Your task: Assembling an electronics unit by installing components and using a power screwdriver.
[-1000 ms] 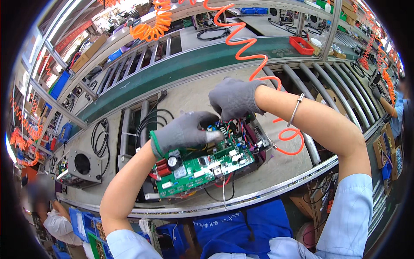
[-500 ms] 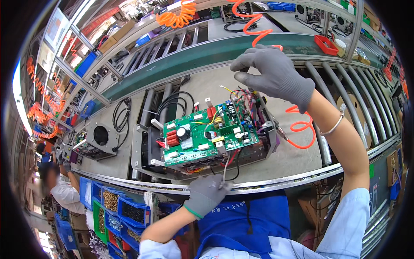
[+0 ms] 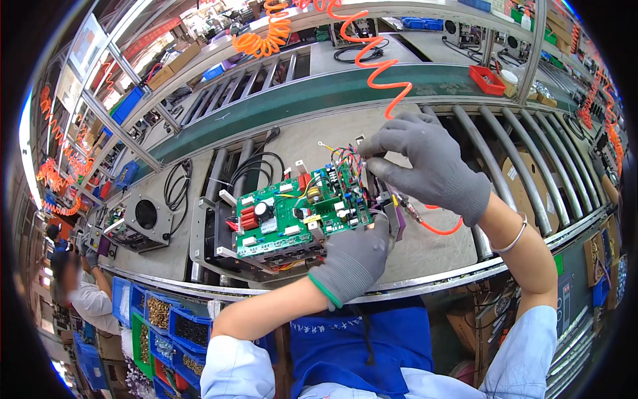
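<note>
An open-framed electrical unit with a green circuit board [image 3: 286, 209] on top lies across the bench in front of me. Grey-gloved, my left hand [image 3: 352, 263] is closed round its near right corner, the thumb over the edge; the fingertips are hidden. My right hand [image 3: 428, 163], in a matching glove, hovers at the far right end of the unit, palm down. Its thumb and fingers curve apart by a bundle of coloured wires [image 3: 349, 159]. Whether the fingertips touch the frame is hard to see. A yellow wire with a ring end [image 3: 325, 145] sticks up there.
An orange air hose [image 3: 442, 228] with a metal fitting [image 3: 411, 209] runs beside the unit's right end. Rollers [image 3: 492, 153] lie further right. A second unit with a fan [image 3: 145, 211] stands left. Blue parts bins [image 3: 189, 329] hang below the bench edge. A co-worker [image 3: 93, 296] is far left.
My left hand has moved from the bench's front edge, beside a thin pale strip, up onto the unit's near right corner. The right hand has come down closer to the unit. The whole view has shifted slightly.
</note>
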A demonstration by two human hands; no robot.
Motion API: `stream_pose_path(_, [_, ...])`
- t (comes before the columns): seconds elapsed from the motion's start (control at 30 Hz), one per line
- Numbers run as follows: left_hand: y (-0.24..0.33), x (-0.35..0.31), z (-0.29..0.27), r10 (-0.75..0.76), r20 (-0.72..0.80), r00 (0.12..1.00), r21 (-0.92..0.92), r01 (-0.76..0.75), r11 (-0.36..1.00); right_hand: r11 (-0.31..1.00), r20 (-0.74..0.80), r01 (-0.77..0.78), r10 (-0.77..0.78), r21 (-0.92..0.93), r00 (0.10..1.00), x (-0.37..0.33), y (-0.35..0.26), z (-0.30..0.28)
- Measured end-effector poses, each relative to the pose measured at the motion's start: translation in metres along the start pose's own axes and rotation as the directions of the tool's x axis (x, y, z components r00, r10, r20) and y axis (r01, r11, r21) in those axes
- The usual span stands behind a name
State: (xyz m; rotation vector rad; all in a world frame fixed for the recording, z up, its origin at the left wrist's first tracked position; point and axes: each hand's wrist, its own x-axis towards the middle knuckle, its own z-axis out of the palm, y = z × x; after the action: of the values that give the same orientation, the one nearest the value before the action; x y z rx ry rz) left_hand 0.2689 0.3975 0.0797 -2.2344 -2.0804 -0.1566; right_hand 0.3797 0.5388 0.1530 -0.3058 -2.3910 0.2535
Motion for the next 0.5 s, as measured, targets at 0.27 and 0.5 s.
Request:
stream_pose_path(0.27, [-0.054, 0.037, -0.064, -0.066, -0.121, 0.99, 0.101, 0.079, 0.992, 0.988, 0.068, -0.149, 0.151, -0.034, 0.986, 0.002, 0.008, 0.009])
stream_pose_path(0.5, [-0.068, 0.045, -0.069, -0.061, -0.23, 0.971, 0.004, 0.064, 0.998, 0.959, 0.325, -0.205, 0.26, -0.195, 0.909, 0.007, 0.003, 0.029])
